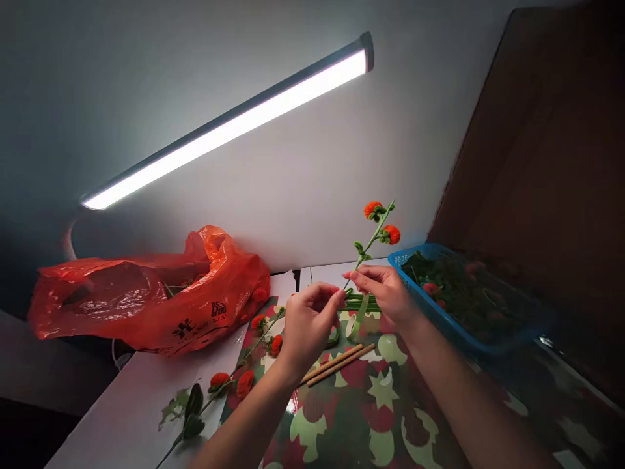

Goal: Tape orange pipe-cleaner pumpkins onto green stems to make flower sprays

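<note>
A green stem (374,236) with two orange fluffy flowers and small green leaves stands tilted between my hands, its top leaning right. My left hand (314,320) is closed, thumb and fingers pinching the thin lower end of the stem. Slightly higher, my right hand (383,290) pinches the stem just below its lowest leaves. A roll of green tape (350,327) is below my right hand, with a strip of tape running up toward its fingers. Behind the hands lies a bunch of green stems (368,303), partly hidden.
Two brown sticks (340,365) lie on the patterned mat (342,417). To the left, a long flower spray (229,381) rests near a red plastic bag (195,306). A blue basket (442,312) of flowers and leaves stands right. A lit lamp (234,124) hangs above.
</note>
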A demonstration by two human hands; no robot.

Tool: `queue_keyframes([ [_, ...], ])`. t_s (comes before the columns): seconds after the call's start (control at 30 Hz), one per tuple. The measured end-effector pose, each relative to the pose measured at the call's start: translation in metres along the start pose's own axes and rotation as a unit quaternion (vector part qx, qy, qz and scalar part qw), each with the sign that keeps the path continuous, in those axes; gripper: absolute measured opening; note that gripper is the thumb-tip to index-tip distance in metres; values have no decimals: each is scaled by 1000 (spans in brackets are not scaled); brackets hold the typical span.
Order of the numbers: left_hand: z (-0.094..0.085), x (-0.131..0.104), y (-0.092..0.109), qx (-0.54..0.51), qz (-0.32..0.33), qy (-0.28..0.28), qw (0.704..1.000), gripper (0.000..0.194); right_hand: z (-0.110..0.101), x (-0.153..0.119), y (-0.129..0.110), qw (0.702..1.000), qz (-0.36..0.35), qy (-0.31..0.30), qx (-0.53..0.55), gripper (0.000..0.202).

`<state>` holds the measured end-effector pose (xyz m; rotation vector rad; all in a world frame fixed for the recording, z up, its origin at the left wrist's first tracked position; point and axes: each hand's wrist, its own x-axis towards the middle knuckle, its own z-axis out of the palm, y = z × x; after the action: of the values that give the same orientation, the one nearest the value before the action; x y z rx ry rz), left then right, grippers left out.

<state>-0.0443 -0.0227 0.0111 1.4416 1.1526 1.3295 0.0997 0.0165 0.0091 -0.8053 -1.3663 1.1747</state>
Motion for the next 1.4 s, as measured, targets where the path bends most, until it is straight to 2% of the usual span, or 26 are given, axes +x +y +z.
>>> queue_keyframes([
  [0.1,0,0,3,-29,-22,-18,999,22,2,-1,-4,1000,-12,-8,16,20],
  [0.23,-2,1,5,-157,-93,-87,979,25,4,-3,-8,998,-50,-13,33,21],
  [0.3,-2,1,3,-233,-127,-129,955,30,6,-4,-5,996,-57,-25,59,24],
  [0.4,-2,2,-3,-336,-186,-197,902,33,10,-4,4,989,-37,-38,141,21],
  [0.47,0,2,-8,-375,-224,-221,872,32,12,-3,11,980,-10,-34,194,19],
  [0.5,1,2,-11,-381,-237,-221,866,32,12,-2,13,978,5,-25,207,19],
  [0.53,3,3,-13,-374,-241,-211,871,32,12,-1,14,979,17,-14,205,19],
  [0.6,6,3,-16,-319,-215,-176,906,31,12,0,13,986,28,18,161,19],
  [0.7,10,1,-16,-170,-111,-104,974,26,13,0,7,995,20,70,66,20],
  [0.8,10,-1,-15,-70,-43,-61,995,23,14,-2,3,996,1,89,16,25],
  [0.9,8,1,-15,-96,-71,-95,988,24,15,-4,2,996,-18,84,-4,27],
  [1.1,5,6,-23,-260,-157,-154,940,24,13,-5,-1,997,-7,45,64,20],
  [1.27,8,6,-25,-326,-163,-185,913,23,11,-3,3,991,31,8,129,17],
  [1.4,11,6,-34,-376,-148,-220,888,25,13,-3,14,963,73,-56,253,20],
])
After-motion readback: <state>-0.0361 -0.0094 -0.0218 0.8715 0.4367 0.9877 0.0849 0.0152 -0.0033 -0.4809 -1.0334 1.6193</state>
